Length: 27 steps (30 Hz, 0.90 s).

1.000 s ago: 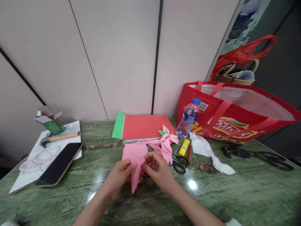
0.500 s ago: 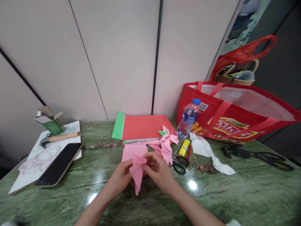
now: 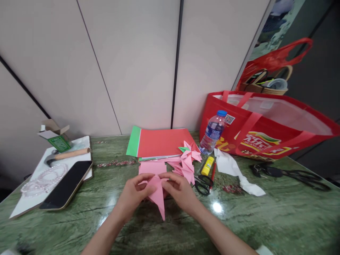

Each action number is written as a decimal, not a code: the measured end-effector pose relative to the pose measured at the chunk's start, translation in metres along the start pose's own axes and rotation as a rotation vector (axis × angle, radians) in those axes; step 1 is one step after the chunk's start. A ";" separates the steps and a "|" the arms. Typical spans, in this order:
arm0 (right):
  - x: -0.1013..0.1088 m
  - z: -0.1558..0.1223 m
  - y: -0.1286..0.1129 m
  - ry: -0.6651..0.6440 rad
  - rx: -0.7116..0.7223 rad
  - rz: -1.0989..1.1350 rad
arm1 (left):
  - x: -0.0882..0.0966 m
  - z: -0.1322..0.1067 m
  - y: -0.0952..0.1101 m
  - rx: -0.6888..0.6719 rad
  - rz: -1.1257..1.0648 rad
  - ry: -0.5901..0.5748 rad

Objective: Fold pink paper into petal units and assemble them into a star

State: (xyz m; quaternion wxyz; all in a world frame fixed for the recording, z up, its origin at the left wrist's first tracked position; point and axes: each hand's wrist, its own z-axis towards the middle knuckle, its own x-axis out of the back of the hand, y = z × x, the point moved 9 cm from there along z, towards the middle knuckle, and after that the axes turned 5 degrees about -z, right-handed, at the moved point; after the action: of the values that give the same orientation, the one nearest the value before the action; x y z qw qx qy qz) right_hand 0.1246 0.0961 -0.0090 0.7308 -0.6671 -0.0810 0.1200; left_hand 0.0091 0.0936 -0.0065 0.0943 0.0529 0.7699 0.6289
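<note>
Between my hands is a folded piece of pink paper (image 3: 158, 199), its long point hanging down toward me. My left hand (image 3: 134, 194) pinches its upper left side, thumb on the front. From the right, my right hand (image 3: 178, 190) grips the upper right side between thumb and fingers. Just behind lies a stack of pink paper sheets (image 3: 152, 167). Folded pink paper pieces (image 3: 186, 170) are spread to the right of the stack, and a pink paper flower (image 3: 190, 152) with one green petal rests above them.
Red and green paper (image 3: 164, 141) lies at the back. Black scissors (image 3: 203, 186), a yellow glue stick (image 3: 207, 165), a red pencil (image 3: 213, 176), a water bottle (image 3: 212, 132), tissue (image 3: 239, 173) and a red bag (image 3: 252, 131) are right. A phone (image 3: 67, 186) and sickle (image 3: 67, 156) are left.
The pink paper has turned, so its point now hangs farther right. My left hand has shifted its thumb onto the front, and both hands' fingers have come together at the top edge.
</note>
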 end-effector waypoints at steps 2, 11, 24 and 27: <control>0.000 -0.001 -0.009 0.009 0.058 -0.044 | 0.001 0.000 -0.004 0.024 -0.084 0.012; -0.013 -0.006 -0.019 -0.132 0.100 0.051 | -0.013 -0.004 0.003 0.004 -0.111 -0.059; 0.001 -0.002 -0.014 -0.063 0.099 -0.011 | 0.000 -0.006 0.022 -0.131 0.051 0.084; 0.001 -0.002 -0.014 -0.076 0.094 0.007 | 0.003 -0.009 0.028 -0.198 0.135 0.118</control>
State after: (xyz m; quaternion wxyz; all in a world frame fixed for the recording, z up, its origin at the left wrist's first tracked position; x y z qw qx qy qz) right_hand 0.1271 0.0930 0.0049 0.7572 -0.6275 -0.1006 0.1513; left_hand 0.0030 0.0914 0.0225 0.0112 0.0580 0.7031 0.7086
